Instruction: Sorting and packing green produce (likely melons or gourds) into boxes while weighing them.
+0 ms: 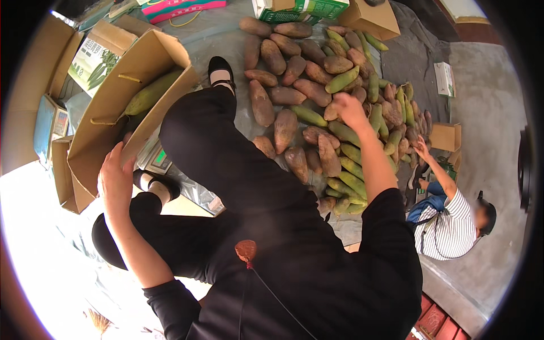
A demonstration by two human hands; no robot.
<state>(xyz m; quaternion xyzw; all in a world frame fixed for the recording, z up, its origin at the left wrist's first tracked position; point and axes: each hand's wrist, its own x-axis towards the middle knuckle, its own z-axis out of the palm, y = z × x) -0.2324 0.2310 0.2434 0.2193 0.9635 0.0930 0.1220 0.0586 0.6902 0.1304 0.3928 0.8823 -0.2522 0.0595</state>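
My left hand [116, 175] is at the near edge of an open cardboard box [161, 99], its bent fingers gripping the rim. Inside that box lies a long green vegetable [150, 93]; the box's bottom is mostly hidden. Out to the right, my right hand [351, 110] reaches into a pile of thick, elongated vegetables, some brown-red and some green. Its fingers are curled down beside a brown vegetable [330, 112], and the fingertips are partly hidden. Below the box, a scale [157, 158] with a lit green display shows in part.
A co-worker [445, 229] in a striped shirt reaches toward the pile's right side. Cardboard boxes stand at the left [102, 56] and top [371, 20], with a pink carton [181, 8] and a green carton [300, 11]. Plastic sheeting [207, 42] covers the floor by my foot.
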